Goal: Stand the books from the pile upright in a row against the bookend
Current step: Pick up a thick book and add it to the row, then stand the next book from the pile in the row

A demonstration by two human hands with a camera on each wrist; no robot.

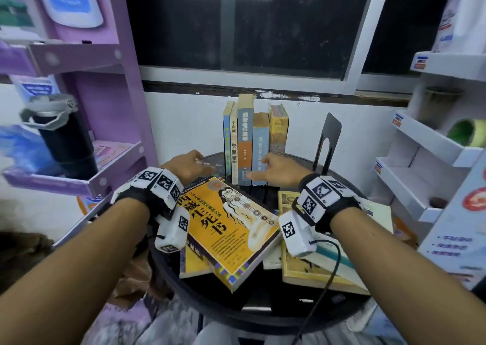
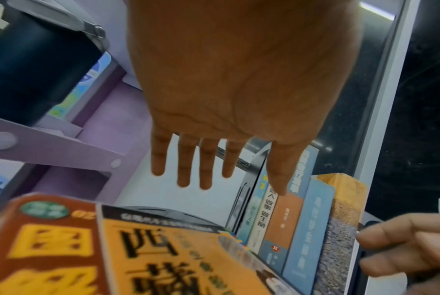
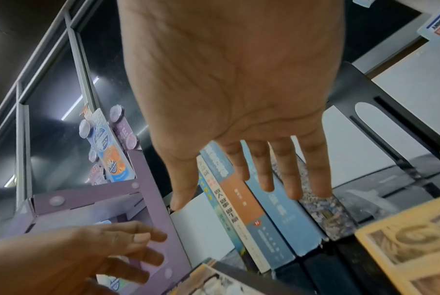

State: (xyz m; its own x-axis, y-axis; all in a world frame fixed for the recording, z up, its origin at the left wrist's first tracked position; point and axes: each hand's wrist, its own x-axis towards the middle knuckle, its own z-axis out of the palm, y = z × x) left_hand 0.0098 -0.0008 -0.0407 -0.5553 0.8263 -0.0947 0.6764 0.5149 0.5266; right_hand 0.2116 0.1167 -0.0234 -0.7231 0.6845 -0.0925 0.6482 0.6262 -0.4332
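Standing upright at the back of the round black counter, five books form a row; pile lies flat in front. Purple shelving left, dark window behind. Both hands, left and right, open, holding nothing. Head view alone shows the black bookend right of the row, apart; left wrist view shows another against its left end.

**Readable text on the books**

Yellow book lying on the pile is showing big black characters 西藏生死书 on its cover; in the left wrist view only 西藏 is reading clearly, and its brown spine is showing "02". White spine in the standing row is reading 李嘉誠 at top, then 做人 做事 做生意 lower down. Yellow standing spine is showing "Troy". Blue spines' lettering is coming out too blurred. Wrist bands are carrying square black-white marker codes, no words.
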